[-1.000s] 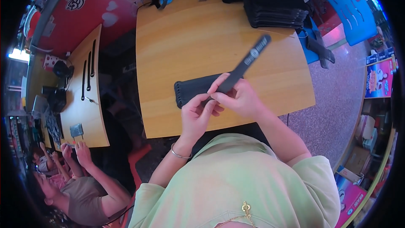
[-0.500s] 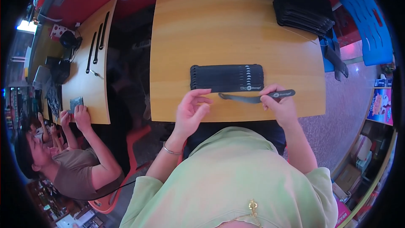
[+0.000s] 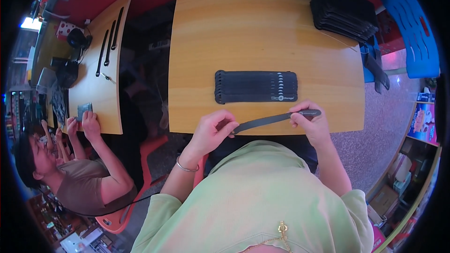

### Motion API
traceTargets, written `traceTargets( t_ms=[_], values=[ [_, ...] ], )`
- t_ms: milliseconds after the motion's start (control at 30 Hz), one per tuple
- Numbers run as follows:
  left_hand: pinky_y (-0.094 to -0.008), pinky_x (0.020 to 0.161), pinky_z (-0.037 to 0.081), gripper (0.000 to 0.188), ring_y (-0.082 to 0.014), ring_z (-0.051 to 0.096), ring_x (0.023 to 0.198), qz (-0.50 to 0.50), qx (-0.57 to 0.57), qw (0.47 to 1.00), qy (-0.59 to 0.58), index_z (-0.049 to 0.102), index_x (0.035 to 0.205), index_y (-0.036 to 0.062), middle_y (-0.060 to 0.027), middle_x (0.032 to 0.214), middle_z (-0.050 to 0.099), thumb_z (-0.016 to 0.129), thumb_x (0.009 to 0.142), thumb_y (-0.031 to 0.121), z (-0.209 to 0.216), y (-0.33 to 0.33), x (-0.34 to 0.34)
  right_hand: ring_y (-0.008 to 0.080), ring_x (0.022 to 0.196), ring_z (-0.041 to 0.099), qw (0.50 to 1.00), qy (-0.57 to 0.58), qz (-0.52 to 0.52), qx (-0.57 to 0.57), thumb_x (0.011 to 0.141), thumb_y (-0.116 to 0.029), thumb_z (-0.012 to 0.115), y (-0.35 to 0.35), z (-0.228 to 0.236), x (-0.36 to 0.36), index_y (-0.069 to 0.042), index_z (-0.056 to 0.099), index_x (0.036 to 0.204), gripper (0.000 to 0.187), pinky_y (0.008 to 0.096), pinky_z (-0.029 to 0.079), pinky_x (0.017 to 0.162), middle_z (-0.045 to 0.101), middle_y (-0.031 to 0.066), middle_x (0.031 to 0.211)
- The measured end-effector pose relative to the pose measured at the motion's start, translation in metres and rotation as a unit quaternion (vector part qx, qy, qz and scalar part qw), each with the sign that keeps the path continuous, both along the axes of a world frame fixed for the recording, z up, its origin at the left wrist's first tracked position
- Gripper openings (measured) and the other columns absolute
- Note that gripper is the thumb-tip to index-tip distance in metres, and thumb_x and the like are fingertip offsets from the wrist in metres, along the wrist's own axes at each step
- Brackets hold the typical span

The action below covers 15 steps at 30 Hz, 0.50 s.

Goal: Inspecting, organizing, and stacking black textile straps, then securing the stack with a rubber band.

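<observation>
A black strap [image 3: 264, 122] stretches between my hands just above the table's near edge, slanting up to the right. My left hand [image 3: 213, 130] pinches its lower left end between thumb and fingers. With thumb and fingers, my right hand [image 3: 313, 124] grips it near the other end, and a rounded tip with pale print sticks out past the grip. Just beyond my hands lies a neat row of overlapping black straps [image 3: 246, 86] on the wooden table [image 3: 262, 42]. Small pale marks line up near the row's right side.
Stacked black strap bundles [image 3: 344, 11] sit at the table's far right corner, beside a blue chair [image 3: 412, 30]. On the left, another person [image 3: 93, 178] handles a small dark piece at a second table [image 3: 91, 89], where several black straps lie.
My left hand has closed on the strap's free end, which was loose before. The strap is now drawn out straighter, with its left end lower and nearer me.
</observation>
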<state>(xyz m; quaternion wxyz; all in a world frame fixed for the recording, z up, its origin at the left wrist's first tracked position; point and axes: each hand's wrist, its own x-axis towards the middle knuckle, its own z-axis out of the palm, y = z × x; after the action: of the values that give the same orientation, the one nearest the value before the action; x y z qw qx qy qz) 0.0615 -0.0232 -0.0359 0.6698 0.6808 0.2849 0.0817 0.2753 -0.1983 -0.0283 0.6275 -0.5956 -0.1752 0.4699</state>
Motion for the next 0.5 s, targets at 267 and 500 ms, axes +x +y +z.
traceTargets(
  t_ms=[267,500],
  values=[
    [-0.0205,0.061,0.051,0.012,-0.0112,0.065,0.076,0.006,-0.2,0.98,-0.012,0.054,0.1,0.0006,-0.0042,0.086,0.061,0.058,0.088,0.003,-0.005,0.009,-0.01,0.0084,0.07,0.059,1.0,0.019,-0.01,0.013,0.083,-0.001,0.063,0.002,-0.007,-0.003,-0.001,0.061,0.093,0.01,0.0212,0.049,0.064,0.06,0.0031,0.079],
    [-0.0247,0.079,0.052,0.016,-0.0161,0.063,0.087,0.059,-0.189,0.98,-0.025,0.059,0.104,-0.0022,-0.0054,0.092,0.06,0.054,0.09,0.0,-0.012,0.012,-0.012,0.0084,0.071,0.06,1.0,0.002,-0.011,0.018,0.086,-0.002,0.06,0.004,-0.006,-0.008,-0.002,0.061,0.095,0.009,0.0219,0.05,0.066,0.06,0.0024,0.08]
  ],
)
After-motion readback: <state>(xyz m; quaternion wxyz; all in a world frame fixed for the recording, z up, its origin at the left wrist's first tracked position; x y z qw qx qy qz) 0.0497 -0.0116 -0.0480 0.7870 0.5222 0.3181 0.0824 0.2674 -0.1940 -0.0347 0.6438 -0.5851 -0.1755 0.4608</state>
